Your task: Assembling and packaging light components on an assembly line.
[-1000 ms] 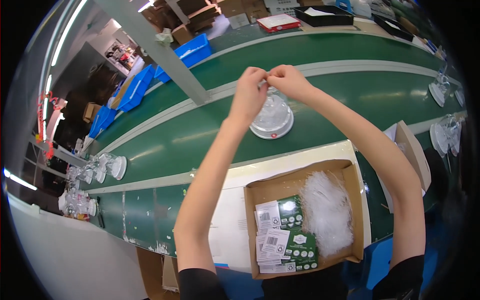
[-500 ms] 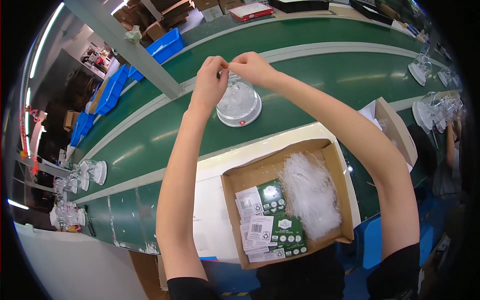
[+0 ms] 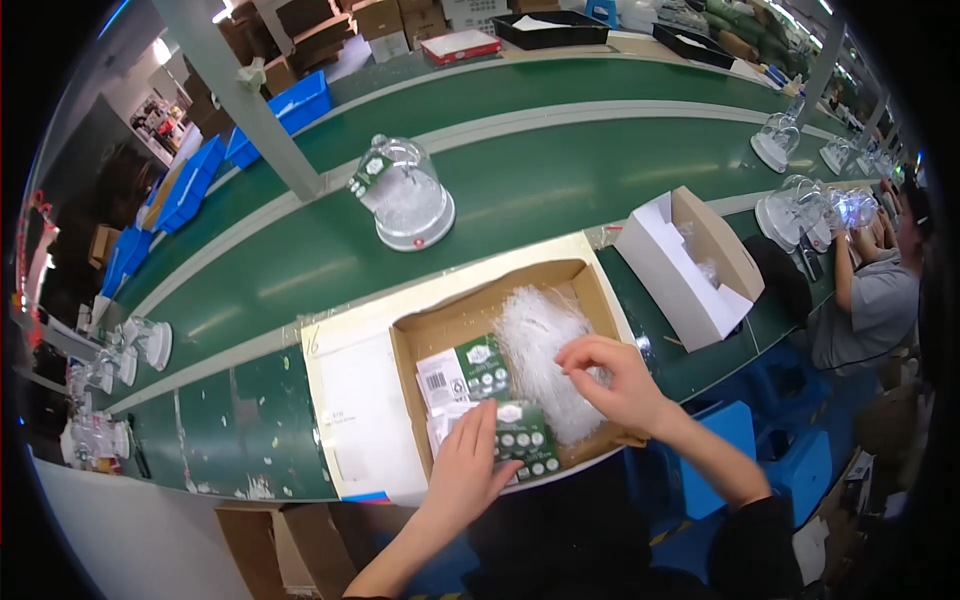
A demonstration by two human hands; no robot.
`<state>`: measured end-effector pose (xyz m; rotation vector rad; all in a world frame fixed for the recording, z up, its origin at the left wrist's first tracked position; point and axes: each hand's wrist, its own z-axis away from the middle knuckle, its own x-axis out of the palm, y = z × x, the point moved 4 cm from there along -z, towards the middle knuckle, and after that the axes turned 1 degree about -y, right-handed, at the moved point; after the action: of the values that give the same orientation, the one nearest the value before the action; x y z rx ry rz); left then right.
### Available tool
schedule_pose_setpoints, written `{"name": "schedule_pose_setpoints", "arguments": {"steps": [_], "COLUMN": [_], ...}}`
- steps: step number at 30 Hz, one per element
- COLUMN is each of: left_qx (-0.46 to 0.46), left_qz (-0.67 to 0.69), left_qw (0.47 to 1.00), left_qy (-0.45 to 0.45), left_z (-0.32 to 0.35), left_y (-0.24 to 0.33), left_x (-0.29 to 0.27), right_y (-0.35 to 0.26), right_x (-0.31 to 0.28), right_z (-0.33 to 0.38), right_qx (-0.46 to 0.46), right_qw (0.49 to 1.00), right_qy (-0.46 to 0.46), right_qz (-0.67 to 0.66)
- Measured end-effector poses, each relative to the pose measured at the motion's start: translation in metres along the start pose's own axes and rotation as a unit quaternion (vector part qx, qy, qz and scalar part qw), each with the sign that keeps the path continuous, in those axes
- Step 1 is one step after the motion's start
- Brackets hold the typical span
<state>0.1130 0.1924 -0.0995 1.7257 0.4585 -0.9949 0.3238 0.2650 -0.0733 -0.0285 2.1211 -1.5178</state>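
Observation:
A shallow cardboard tray (image 3: 402,372) in front of me holds green-and-white printed cards (image 3: 482,362) on its left and a bundle of thin, clear-white plastic strands (image 3: 540,325) on its right. My left hand (image 3: 466,462) lies over the nearer cards, fingers stretched and thumb apart. Over the strands hovers my right hand (image 3: 622,385), its thumb and forefinger curled into a pinch; anything between them is too fine to make out. Beyond the tray, a clear dome (image 3: 412,165) on a round white base stands on the green belt, with a green-and-white card hanging at its upper left.
An open white carton (image 3: 680,265) stands right of the tray. More domes sit along the belt at left (image 3: 150,343) and right (image 3: 775,145). Blue bins (image 3: 195,185) line the far left. At right a co-worker (image 3: 870,290) sits, and blue stools (image 3: 725,445) stand below.
Both hands have come back from the dome's top to the tray, left to the cards, right to the strands. A card now shows hanging at the dome. The view has shifted right.

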Motion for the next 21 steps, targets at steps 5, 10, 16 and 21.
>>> {"name": "schedule_pose_setpoints", "arguments": {"steps": [5, 10, 16, 21], "left_qx": [0.046, 0.053, 0.0, -0.036], "left_qz": [-0.044, 0.033, 0.086, 0.114], "left_qw": [0.997, 0.989, 0.994, 0.965], "left_qy": [0.04, 0.134, 0.062, 0.233], "left_z": [0.018, 0.018, 0.014, 0.005], "left_y": [-0.009, -0.015, -0.006, -0.004], "left_x": [0.012, 0.006, 0.004, -0.024], "right_y": [0.004, 0.021, 0.031, 0.029], "right_x": [-0.008, -0.017, -0.003, -0.004], "right_z": [0.059, 0.061, 0.037, 0.029], "right_qx": [0.04, 0.043, 0.044, 0.013], "right_qw": [0.979, 0.967, 0.939, 0.937], "right_qy": [0.17, 0.15, 0.134, 0.219], "right_qz": [0.108, 0.2, 0.313, 0.271]}}
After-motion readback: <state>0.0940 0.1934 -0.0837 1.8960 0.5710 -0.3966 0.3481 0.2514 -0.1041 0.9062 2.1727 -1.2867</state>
